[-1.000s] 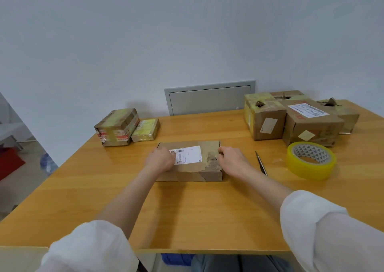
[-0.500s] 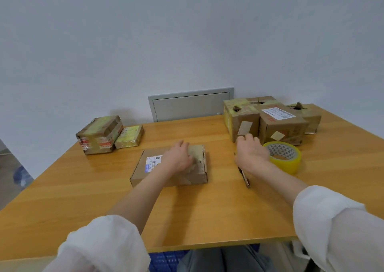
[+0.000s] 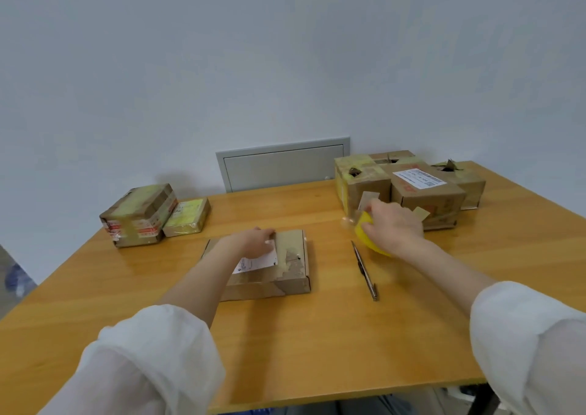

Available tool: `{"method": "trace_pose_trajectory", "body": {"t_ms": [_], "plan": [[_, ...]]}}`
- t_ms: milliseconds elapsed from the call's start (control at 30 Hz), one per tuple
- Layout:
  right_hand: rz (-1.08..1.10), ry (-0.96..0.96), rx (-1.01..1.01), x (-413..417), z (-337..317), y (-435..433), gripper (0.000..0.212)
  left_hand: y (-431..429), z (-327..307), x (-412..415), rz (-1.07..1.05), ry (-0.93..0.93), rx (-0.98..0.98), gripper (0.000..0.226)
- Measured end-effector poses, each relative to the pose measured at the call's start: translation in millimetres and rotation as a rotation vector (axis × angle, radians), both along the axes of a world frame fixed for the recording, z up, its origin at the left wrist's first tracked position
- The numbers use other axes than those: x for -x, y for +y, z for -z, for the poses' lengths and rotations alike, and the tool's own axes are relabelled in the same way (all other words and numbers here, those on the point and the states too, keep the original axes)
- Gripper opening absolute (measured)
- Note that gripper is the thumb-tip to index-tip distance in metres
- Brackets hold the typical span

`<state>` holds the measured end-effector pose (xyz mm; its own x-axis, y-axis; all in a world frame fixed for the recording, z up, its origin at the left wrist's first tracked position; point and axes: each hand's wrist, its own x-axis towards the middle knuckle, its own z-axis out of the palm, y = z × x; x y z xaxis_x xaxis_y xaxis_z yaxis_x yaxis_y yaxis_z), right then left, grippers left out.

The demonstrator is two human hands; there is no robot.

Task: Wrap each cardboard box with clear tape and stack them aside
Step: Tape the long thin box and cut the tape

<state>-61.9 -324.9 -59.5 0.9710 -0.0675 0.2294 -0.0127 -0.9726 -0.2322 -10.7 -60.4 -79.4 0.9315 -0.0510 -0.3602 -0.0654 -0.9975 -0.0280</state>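
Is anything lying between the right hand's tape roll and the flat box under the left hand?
Yes: a slim metal tool lies flat on the table between the tape roll in the right hand and the flat box under the left hand. It is low, so the roll could likely pass above it. Nothing else visible.

Light: bright, soft and even; its source lay out of view. Shadows: faint and short, beside the flat box (image 3: 285,275) and on the wall (image 3: 285,66) behind the wrapped boxes (image 3: 139,215). Glare: a mild sheen lay on the table (image 3: 317,335). Blur: the right hand (image 3: 394,227) and yellow tape roll (image 3: 361,235) were smeared by motion; the left hand (image 3: 253,243) was slightly soft. Distortion: table edges bowed; sleeves (image 3: 152,360) stretched, unfocused.
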Motion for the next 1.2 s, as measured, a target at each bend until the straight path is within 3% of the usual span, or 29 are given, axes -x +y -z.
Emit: {"method": "trace_pose_trajectory", "body": {"t_ms": [133, 233, 433, 500, 667, 800, 967, 1067, 1133, 1200], "plan": [[-0.14, -0.01, -0.407, -13, -19, 39, 0.035, 8, 0, 1, -0.039, -0.086, -0.028, 0.042], [-0.158, 0.058, -0.556, -21, -8, 56, 0.033, 22, -1, 9, -0.075, -0.1, -0.111, 0.041], [-0.127, 0.068, -0.564, -22, 2, 66, 0.029, 43, -12, 39, -0.139, -0.029, -0.241, 0.053], [-0.099, 0.062, -0.565, -22, 1, 63, 0.021, 45, -15, 47, -0.187, 0.005, -0.197, 0.055], [-0.125, 0.165, -0.603, -9, 3, 66, 0.032, 48, -13, 62, -0.382, 0.047, 0.022, 0.054], [-0.182, 0.168, -0.623, -5, 14, 86, 0.036, 46, -9, 68, -0.438, 0.015, 0.162, 0.037], [-0.183, 0.158, -0.63, -15, 13, 95, 0.028, 55, -9, 71, -0.392, -0.011, 0.117, 0.033], [-0.177, 0.143, -0.705, -18, 7, 90, 0.024, 45, -18, 63, -0.247, -0.235, -0.07, 0.028], [-0.163, 0.105, -0.81, -20, 1, 85, 0.035, 27, -20, 52, -0.178, -0.37, 0.152, 0.04], [-0.169, 0.061, -0.887, -18, -3, 79, 0.038, 3, -23, 46, -0.179, -0.367, 0.601, 0.039]]}}
